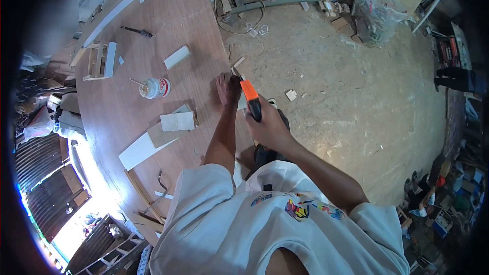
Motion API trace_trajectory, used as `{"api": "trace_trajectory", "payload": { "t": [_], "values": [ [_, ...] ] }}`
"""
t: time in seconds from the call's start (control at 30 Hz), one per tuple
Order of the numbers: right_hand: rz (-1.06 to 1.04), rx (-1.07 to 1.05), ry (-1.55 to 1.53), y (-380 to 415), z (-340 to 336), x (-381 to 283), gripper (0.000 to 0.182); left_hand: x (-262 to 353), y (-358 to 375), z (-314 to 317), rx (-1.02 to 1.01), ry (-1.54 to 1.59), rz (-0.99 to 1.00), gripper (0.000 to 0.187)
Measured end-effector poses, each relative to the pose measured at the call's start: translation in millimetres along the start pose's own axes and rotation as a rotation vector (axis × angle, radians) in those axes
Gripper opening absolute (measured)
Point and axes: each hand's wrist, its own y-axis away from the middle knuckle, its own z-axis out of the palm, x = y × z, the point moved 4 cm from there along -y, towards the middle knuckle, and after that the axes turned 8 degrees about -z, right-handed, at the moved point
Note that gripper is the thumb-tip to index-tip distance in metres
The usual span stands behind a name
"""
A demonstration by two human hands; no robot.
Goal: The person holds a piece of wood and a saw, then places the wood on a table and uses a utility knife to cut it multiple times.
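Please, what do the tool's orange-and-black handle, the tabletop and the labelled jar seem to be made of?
Orange-and-black handle: probably moulded plastic, from its even, bright colour; the black part might be rubber.
Tabletop: brown wood or wood-look sheet, smooth, with a faint sheen.
Jar: perhaps plastic, pale with a red-and-white label; glass cannot be ruled out.

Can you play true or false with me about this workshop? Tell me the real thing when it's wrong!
1. The right grip holds an orange-and-black tool. True.
2. The jar has tipped over. False: the jar stands upright on the table.
3. A stick pokes out of the jar. True.
4. The shirt is plain black. False: the shirt is white with a colourful print.
5. The see-through bag is on the table. False: the bag is away from the table, across the floor.
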Motion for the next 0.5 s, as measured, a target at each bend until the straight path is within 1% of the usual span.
{"api": "trace_trajectory", "payload": {
  "t": [0.07,0.1,0.17,0.2,0.27,0.37,0.4,0.47,0.5],
  "values": [
    [-0.051,0.008,0.024,21,-8,-15,0.013,-1,4,0,-0.01,0.042,0.088,0.01],
    [-0.051,0.009,0.025,29,-11,-18,0.013,-2,5,2,-0.011,0.044,0.089,0.01],
    [0.035,0.053,-0.017,39,-17,-18,0.017,-4,2,5,-0.035,0.061,0.044,0.009],
    [0.037,0.048,-0.018,38,-18,-19,0.017,-6,3,5,-0.035,0.056,0.04,0.009],
    [0.109,0.014,0.012,38,-16,-18,0.019,1,2,-2,-0.031,0.128,0.035,0.009],
    [0.124,-0.016,-0.057,36,-7,-28,0.021,8,1,-8,-0.036,0.031,0.028,0.009],
    [0.123,-0.025,-0.055,37,-5,-35,0.021,9,-2,-9,-0.032,0.027,0.021,0.009],
    [0.041,-0.05,-0.127,46,-3,-60,0.022,8,-1,-10,-0.026,0.124,-0.009,0.011],
    [0.036,-0.047,-0.122,49,-6,-73,0.022,10,-3,-9,-0.022,0.129,-0.005,0.011]
  ]
}}
